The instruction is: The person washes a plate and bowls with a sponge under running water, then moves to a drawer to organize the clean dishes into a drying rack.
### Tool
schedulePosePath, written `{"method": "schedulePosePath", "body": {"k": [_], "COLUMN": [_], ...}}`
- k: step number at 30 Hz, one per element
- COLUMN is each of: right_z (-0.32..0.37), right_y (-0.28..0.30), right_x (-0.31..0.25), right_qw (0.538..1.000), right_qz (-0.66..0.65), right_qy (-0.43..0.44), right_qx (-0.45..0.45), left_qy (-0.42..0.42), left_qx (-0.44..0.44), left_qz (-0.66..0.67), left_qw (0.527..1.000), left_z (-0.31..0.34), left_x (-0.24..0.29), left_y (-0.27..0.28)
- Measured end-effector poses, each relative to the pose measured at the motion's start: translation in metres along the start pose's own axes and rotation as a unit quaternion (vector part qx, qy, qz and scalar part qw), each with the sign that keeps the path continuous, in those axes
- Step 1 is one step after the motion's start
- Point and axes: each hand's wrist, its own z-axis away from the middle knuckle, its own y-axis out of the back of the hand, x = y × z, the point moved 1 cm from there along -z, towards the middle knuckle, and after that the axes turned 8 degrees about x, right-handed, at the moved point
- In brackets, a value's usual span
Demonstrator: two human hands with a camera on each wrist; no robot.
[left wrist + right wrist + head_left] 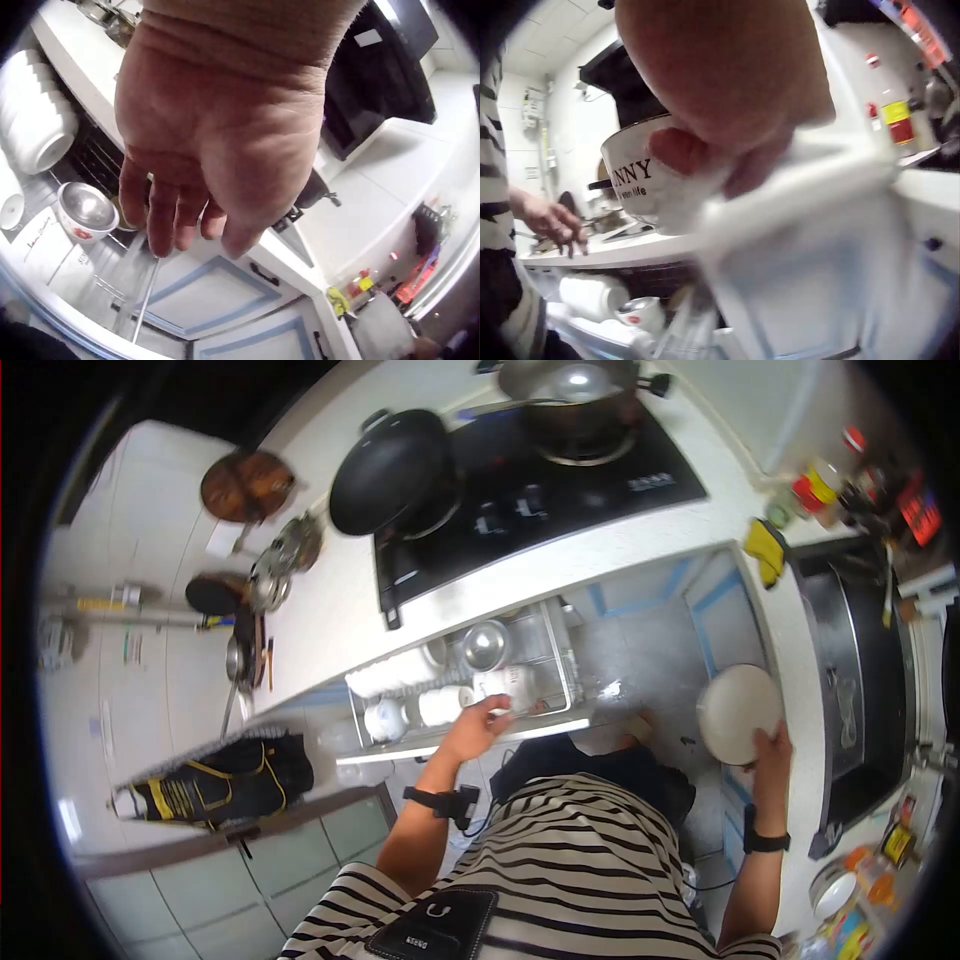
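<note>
My right hand (770, 748) grips a white bowl (738, 710) by its rim, thumb and fingers pinching the edge. Dark lettering runs along the bowl's outer wall in the right wrist view. Over the front edge of a pulled-out wire drawer (560, 728) hovers my left hand (472, 732), fingers loosely extended and holding nothing. Below and beside it, the drawer holds a stack of white bowls (34, 112), white bowls with lettering (508, 685), and a bowl with a shiny inside and red flower print (88, 214).
Behind the drawer, a black wok (392, 475) and a steel pot (570, 395) sit on the black cooktop (520, 510). At right are a sink (840, 640) and a yellow cloth (766, 552) on the counter. An apron-like black cloth (230, 780) hangs at left.
</note>
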Motion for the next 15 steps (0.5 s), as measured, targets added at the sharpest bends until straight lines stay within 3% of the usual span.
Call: {"method": "schedulePosePath", "body": {"k": [2, 4, 7, 10, 15], "right_z": [0.019, 0.03, 0.062, 0.088, 0.14], "right_y": [-0.088, -0.158, -0.25, -0.33, -0.442], "right_x": [-0.048, -0.055, -0.082, -0.073, -0.064], "right_qw": [0.995, 0.979, 0.954, 0.935, 0.908], "right_qz": [0.008, 0.012, 0.063, 0.111, 0.177], "right_qy": [0.02, -0.016, -0.028, -0.07, -0.139], "right_qx": [-0.094, -0.203, -0.293, -0.329, -0.352], "left_qy": [-0.04, -0.157, -0.226, -0.237, -0.108], "left_qx": [0.013, 0.08, 0.166, 0.16, 0.16], "left_qz": [0.006, -0.034, -0.025, 0.005, -0.169], "left_qw": [0.999, 0.984, 0.96, 0.958, 0.966], "left_z": [0.009, 0.022, 0.036, 0.048, 0.055], "left_x": [0.019, 0.03, 0.027, -0.005, -0.075], "left_y": [0.007, 0.021, 0.05, 0.072, 0.082]}}
